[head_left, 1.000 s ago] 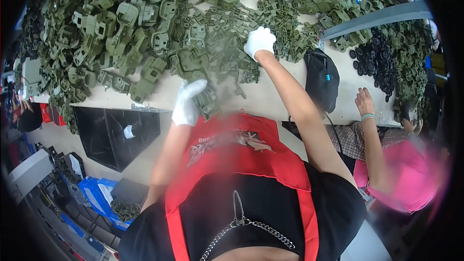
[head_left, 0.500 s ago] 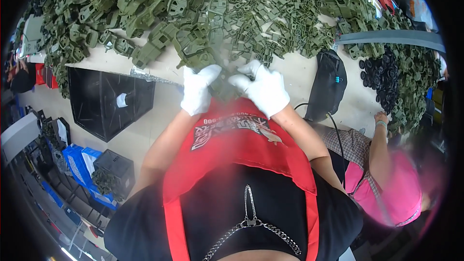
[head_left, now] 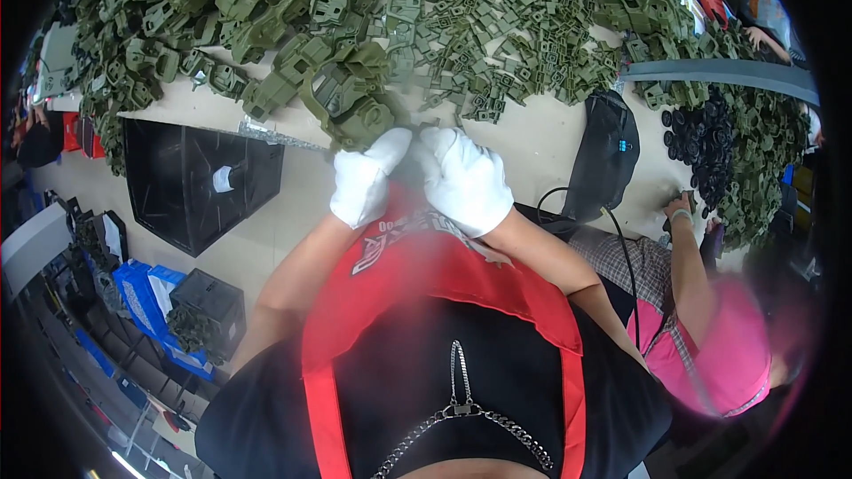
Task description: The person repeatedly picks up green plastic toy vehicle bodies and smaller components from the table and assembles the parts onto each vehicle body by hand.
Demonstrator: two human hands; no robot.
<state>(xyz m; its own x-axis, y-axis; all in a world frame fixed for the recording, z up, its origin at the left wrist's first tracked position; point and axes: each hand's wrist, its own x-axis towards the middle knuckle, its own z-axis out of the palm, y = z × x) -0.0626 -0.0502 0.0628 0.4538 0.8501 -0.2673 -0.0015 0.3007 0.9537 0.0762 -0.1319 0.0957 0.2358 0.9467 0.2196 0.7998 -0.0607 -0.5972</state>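
My left hand (head_left: 366, 182), in a white glove, is closed on the near end of an olive-green plastic toy vehicle body (head_left: 353, 111), which tilts up beyond my fingers at the table's front edge. Beside it, my right hand (head_left: 468, 184), gloved too, has its fingers curled together. A blurred patch between the hands hides whatever its fingertips may hold. Past my right hand spreads a layer of small green plastic parts (head_left: 497, 40). A heap of larger green vehicle bodies (head_left: 257, 0) covers the table beyond my left hand.
A black bin (head_left: 200, 182) stands below the table edge at left. To the right lie a black bag (head_left: 599, 155) with a cable, a grey curved bar (head_left: 719, 71) and black wheels (head_left: 701, 137). A co-worker in pink (head_left: 710, 337) sits at right, one arm reaching the table.
The green vehicle body now sits higher, beyond my left fingertips; the green piece seen between my hands is gone from there. My right hand has moved left and its fingers have curled in.
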